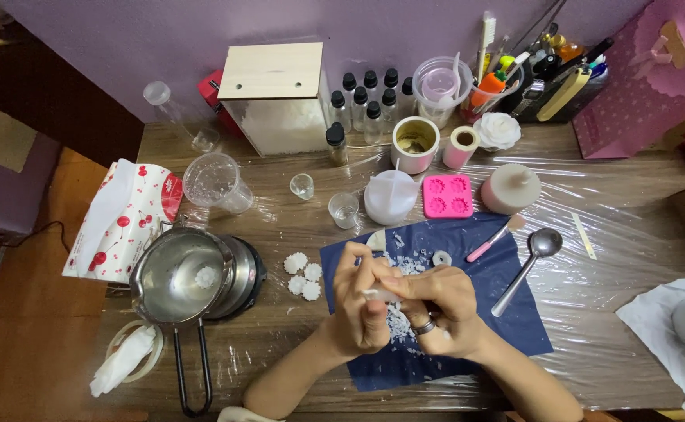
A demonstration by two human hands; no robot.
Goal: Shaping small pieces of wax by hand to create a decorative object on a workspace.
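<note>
We see both hands meeting over a dark blue sheet [507, 312] on the plastic-covered bench [632, 227]. The left hand [362, 305] and the right hand [440, 309] press together around a small white piece [377, 293]; the fingers of both pinch it between them, held just above the sheet. The right hand wears a ring [424, 326].

White flakes [396, 320] lie scattered on the sheet under the hands, and a white ring-shaped bit [442, 258] sits just beyond the fingertips. A pink-handled brush [493, 240] rests across the sheet's far edge, and a metal spoon [528, 268] lies partly on the sheet to the right.

To the left of the sheet, four white flower shapes [303, 277] cluster on the bench, close to a steel pot [182, 277] that holds another white flower. Farther back stand a pink mould [446, 195], a white cup [390, 197], small glasses [343, 209] and a row of black-capped bottles [370, 98].
</note>
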